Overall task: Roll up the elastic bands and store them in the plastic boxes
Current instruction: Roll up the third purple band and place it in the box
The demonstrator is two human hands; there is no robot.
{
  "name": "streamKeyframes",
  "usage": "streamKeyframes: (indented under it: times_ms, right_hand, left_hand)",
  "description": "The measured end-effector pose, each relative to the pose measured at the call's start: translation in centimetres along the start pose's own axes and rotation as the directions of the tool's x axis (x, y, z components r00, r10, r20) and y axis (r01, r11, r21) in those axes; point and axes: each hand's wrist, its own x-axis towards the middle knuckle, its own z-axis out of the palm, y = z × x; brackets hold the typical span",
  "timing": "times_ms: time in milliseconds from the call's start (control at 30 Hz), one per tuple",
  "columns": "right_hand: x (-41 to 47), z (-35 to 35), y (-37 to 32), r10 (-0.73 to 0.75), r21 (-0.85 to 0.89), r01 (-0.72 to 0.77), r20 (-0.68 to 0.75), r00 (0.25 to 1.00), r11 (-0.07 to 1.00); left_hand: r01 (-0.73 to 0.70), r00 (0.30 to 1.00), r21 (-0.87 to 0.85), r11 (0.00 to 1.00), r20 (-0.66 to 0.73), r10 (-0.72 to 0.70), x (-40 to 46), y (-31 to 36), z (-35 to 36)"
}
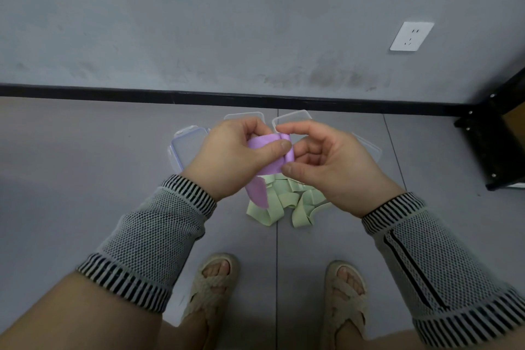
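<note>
Knit mesh sleeves point(153, 239) with striped cuffs cover both forearms, woven sandals point(211, 287) below on the grey tiled floor point(71, 179). Left hand point(227, 156) pinches a flat purple elastic band point(270, 156) between thumb and fingers; right hand point(329, 162) pinches its rolled end, thumb under, forefinger over. Band tail hangs down. Pale green bands point(284, 204) lie heaped on the floor beneath. Clear plastic boxes point(187, 145) sit behind, mostly hidden by the hands. White wall socket point(411, 36), black frame point(494, 145) at right, cut off.
</note>
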Motion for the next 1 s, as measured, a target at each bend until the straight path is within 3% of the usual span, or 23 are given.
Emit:
streamKeyframes:
  times_ms: [300,633,867,1000]
  right_hand:
    - [0.5,0.7,0.3,-0.034,-0.149,0.030,-0.023,0.999,0.988]
    - [0.4,1.0,0.7,-0.012,-0.158,-0.002,-0.088,0.996,0.987]
    - [0.1,1.1,0.0,0.026,0.113,-0.018,-0.067,0.997,0.993]
    - [0.1,1.2,-0.1,0.060,0.216,-0.040,-0.086,0.995,0.976]
  left_hand:
    - [-0.009,0.991,0.021,1.000,-0.137,0.012,0.0,0.1,0.3]
    - [-0.068,0.993,0.041,0.997,-0.096,0.072,0.3,-0.3,0.0]
    - [0.005,0.999,-0.245,0.970,-0.047,-0.017,0.3,-0.2,-0.8]
    - [-0.005,1.000,-0.277,0.961,-0.026,-0.003,0.2,-0.2,-0.8]
